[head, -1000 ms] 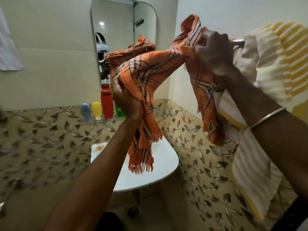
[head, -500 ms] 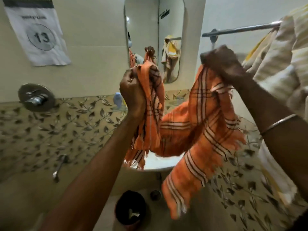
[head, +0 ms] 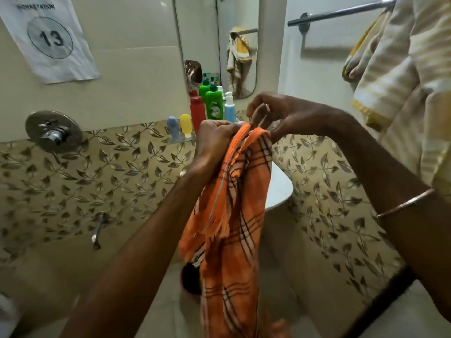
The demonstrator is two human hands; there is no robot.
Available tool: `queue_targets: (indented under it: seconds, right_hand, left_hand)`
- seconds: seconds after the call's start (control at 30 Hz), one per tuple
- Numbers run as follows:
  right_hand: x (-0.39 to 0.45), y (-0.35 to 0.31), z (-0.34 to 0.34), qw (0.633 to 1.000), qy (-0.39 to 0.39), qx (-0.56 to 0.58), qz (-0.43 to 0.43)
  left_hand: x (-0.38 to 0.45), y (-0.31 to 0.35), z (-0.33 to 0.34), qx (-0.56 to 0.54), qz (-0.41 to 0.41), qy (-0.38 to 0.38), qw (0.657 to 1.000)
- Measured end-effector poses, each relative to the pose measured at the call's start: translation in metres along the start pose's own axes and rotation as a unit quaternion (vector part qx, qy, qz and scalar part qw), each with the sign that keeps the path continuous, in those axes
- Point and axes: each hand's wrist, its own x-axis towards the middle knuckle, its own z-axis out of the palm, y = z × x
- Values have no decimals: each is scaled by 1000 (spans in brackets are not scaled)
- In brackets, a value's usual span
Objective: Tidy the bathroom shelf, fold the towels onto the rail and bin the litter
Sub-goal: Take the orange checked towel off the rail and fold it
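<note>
The orange towel (head: 234, 215) hung down the middle of the frame, its top edges pinched together — the left hand (head: 214, 137) was curled tight on one edge, and the right hand (head: 288, 115) nipped the other edge with finger and thumb while its other fingers were spread. This looked like the folding step. Next, I think, the folded towel must go up over the rail (head: 341, 12) at the upper right, beside the yellow striped towel (head: 400, 76) — the shelf (head: 180, 140) and its bottles sat behind the hands.
</note>
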Motion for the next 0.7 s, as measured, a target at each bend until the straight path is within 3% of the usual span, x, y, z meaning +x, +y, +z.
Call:
queue_targets:
  seconds: [0.1, 0.3, 0.47, 0.7]
  right_hand:
    - [-14, -13, 21, 999, -1, 38, -5]
    - [-27, -23, 56, 993, -60, -105, -11]
    - [-34, -14, 71, 993, -27, -107, -50]
    - [-50, 1, 73, 997, -10, 10, -77]
  left_hand:
    - [-15, -8, -1, -30, -43, -29, 998]
    - [-36, -11, 0, -102, -154, -58, 981]
    - [-44, -10, 1, -146, -206, -85, 964]
    - [-50, -31, -8, -88, -224, -172, 955]
